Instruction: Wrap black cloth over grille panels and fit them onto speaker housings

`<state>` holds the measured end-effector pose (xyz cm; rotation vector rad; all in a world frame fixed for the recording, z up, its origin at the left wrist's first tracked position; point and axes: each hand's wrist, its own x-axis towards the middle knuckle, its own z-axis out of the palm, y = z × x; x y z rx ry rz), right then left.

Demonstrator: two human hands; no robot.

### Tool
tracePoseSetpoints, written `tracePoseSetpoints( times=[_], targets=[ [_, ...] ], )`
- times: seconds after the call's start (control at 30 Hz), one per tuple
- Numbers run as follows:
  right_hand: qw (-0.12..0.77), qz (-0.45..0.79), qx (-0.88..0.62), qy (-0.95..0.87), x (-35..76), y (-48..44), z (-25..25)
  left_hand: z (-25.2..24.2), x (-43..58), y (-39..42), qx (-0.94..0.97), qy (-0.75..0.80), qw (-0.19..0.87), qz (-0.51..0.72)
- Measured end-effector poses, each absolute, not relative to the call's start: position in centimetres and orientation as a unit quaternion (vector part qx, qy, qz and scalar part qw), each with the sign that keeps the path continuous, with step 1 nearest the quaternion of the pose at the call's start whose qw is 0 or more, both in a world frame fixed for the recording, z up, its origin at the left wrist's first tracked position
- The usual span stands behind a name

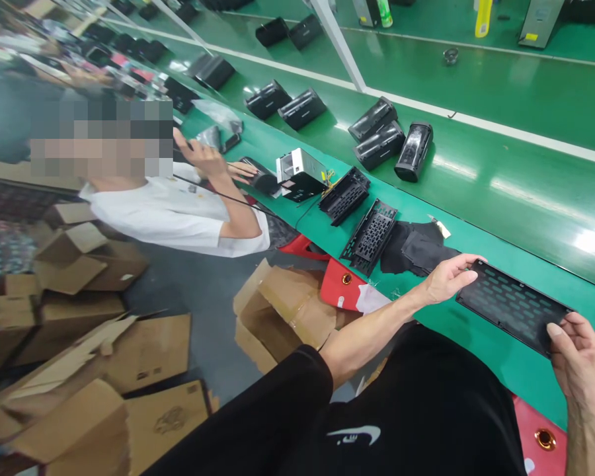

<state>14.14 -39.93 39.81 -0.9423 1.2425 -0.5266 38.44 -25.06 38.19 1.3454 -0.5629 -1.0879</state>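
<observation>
A black slotted grille panel (pixel 513 303) is held level above the green tabletop, with dark thin material showing behind or over its slots. My left hand (pixel 451 277) grips its left end between thumb and fingers. At the opposite end, my right hand (pixel 578 350) pinches the corner, thumb on top. Left of my left hand lies a pile of black cloth pieces (pixel 419 246). Beyond the pile, several more slotted black panels (pixel 371 235) are stacked, and another group of panels (pixel 344 195) sits farther along.
A co-worker in a white shirt (pixel 178 211) sits along the table at left, hands near a black part and a metal-cased box (pixel 300 173). Black speakers (pixel 414 152) stand on the green line beyond. Cardboard boxes (pixel 287 304) crowd the floor at left.
</observation>
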Motion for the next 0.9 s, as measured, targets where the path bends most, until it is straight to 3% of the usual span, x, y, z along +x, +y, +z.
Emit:
tracePoseSetpoints(
  times=[0.5,0.67,0.8,0.9],
  targets=[
    [0.725,-0.158,-0.467,0.481,16.3,-40.3,39.0,36.2,38.5,-24.0,0.547,-0.134,0.681,-0.468],
    [0.732,-0.100,-0.489,0.464,17.9,-41.2,39.4,34.4,40.4,-23.7,0.444,-0.011,0.696,-0.565],
    [0.729,-0.005,-0.532,0.431,20.3,-41.9,39.3,33.8,42.4,-24.1,0.360,0.019,0.599,-0.715],
    [0.728,0.066,-0.563,0.385,22.6,-42.2,38.6,33.7,42.9,-23.5,0.346,0.009,0.555,-0.756]
  ],
)
